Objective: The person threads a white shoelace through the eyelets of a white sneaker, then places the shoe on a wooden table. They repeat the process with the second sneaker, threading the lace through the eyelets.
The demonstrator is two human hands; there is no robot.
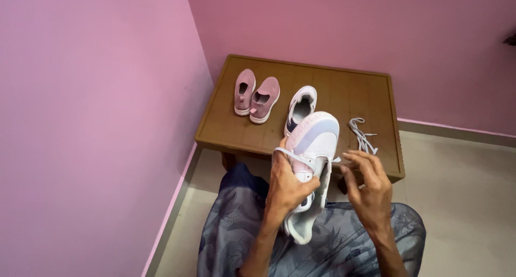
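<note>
White sneaker point(310, 164), pale lilac at the toe, is held above your lap, its long axis running away from you, toe toward the wooden table point(344, 89) and heel toward your knees. Your left hand point(287, 188) wraps the shoe's left side, closed firmly around it. Your right hand point(368, 185) sits just right of the eyelets, fingers pinched narrow on the white lace point(301, 160) crossing the tongue. The loose lace point(363, 136) lies on the table beyond your right hand.
</note>
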